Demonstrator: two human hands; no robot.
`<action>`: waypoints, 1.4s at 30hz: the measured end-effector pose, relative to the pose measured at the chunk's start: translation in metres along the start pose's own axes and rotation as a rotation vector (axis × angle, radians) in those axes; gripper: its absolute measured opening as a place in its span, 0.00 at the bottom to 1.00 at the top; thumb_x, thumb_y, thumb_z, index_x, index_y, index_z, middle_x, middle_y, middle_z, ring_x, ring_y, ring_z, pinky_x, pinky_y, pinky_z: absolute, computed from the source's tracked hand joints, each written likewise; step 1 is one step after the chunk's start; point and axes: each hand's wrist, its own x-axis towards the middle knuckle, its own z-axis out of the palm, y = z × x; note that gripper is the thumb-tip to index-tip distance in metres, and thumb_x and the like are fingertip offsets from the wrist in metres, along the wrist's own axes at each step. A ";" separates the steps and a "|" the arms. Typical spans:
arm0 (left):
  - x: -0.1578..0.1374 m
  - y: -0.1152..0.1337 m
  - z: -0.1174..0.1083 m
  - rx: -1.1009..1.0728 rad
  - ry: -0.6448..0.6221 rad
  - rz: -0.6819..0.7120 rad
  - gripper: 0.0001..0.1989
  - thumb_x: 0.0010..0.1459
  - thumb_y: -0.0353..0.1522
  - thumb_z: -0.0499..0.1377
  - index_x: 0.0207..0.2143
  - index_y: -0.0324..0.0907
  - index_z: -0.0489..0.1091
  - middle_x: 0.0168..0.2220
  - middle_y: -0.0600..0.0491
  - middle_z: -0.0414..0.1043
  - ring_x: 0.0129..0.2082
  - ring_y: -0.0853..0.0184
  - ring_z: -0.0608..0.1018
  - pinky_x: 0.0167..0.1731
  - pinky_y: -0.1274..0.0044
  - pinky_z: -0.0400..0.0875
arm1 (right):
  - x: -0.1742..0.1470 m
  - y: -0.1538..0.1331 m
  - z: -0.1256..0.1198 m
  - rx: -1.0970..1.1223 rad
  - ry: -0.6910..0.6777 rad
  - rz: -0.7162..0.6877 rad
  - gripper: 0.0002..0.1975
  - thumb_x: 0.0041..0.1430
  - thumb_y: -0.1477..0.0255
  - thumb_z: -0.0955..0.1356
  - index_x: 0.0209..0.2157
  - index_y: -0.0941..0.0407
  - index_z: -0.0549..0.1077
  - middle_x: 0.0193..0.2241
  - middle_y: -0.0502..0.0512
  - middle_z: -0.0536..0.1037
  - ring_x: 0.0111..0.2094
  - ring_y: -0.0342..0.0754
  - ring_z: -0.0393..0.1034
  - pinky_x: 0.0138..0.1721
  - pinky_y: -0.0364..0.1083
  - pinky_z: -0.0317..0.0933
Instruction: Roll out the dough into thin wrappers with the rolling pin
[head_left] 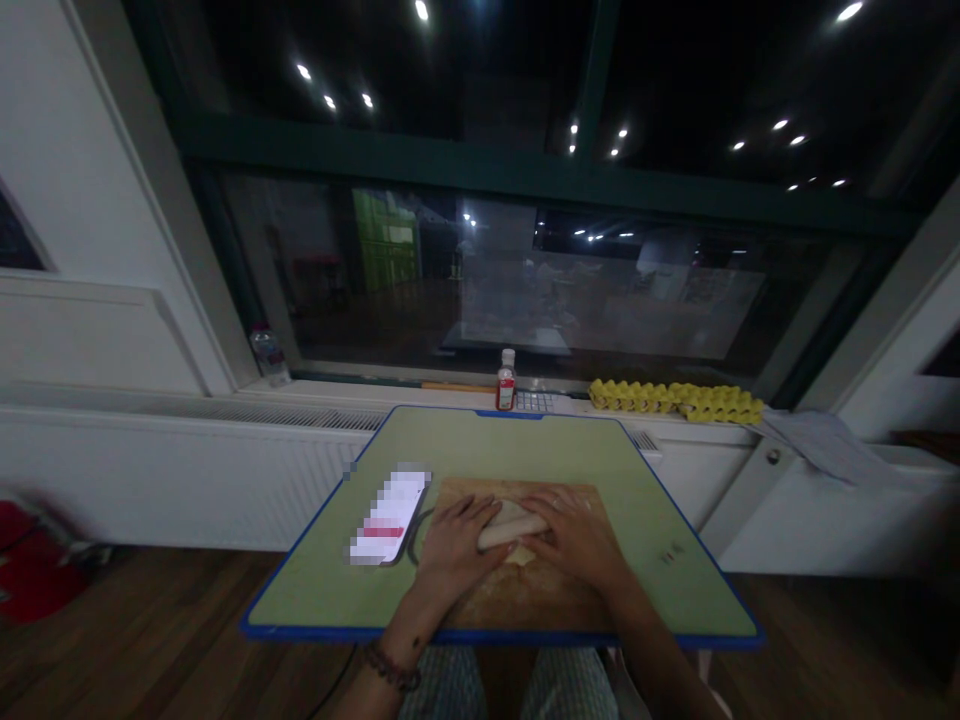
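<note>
A pale, folded piece of dough [514,528] lies on a floured wooden board [525,605] in front of me. My left hand [461,545] cups its left end, fingers pointing away and thumb along the near side. From the right, my right hand [574,535] presses on the other end, its fingers reaching over the dough and the thumb near my left thumb. A yellowish patch shows just below the dough, between the thumbs; I cannot make out what it is. The undersides of both palms are hidden.
The board rests on a small green table [487,440] with a blue edge. A phone [390,520] with a lit screen lies left of the board. On the sill stand a red-labelled bottle [507,385], yellow egg cartons [667,400] and a water bottle [270,355].
</note>
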 end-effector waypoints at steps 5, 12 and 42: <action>-0.003 0.005 -0.008 -0.002 -0.084 -0.015 0.31 0.57 0.44 0.60 0.61 0.43 0.65 0.63 0.49 0.63 0.63 0.56 0.64 0.63 0.64 0.55 | -0.005 0.006 0.006 -0.049 0.017 0.050 0.19 0.59 0.57 0.70 0.50 0.50 0.74 0.50 0.54 0.75 0.53 0.52 0.66 0.58 0.54 0.55; -0.007 0.009 -0.021 0.007 -0.122 -0.026 0.28 0.56 0.46 0.60 0.57 0.44 0.70 0.60 0.49 0.68 0.61 0.53 0.67 0.62 0.63 0.56 | -0.005 0.007 0.006 -0.095 0.034 0.065 0.17 0.57 0.60 0.71 0.46 0.52 0.74 0.49 0.55 0.76 0.52 0.54 0.67 0.54 0.54 0.58; -0.015 0.003 0.004 0.010 0.205 0.088 0.22 0.65 0.44 0.51 0.55 0.44 0.70 0.55 0.49 0.73 0.55 0.57 0.72 0.60 0.61 0.58 | -0.002 -0.001 0.003 0.029 0.034 0.134 0.12 0.68 0.64 0.61 0.42 0.51 0.75 0.43 0.52 0.78 0.49 0.50 0.69 0.54 0.52 0.58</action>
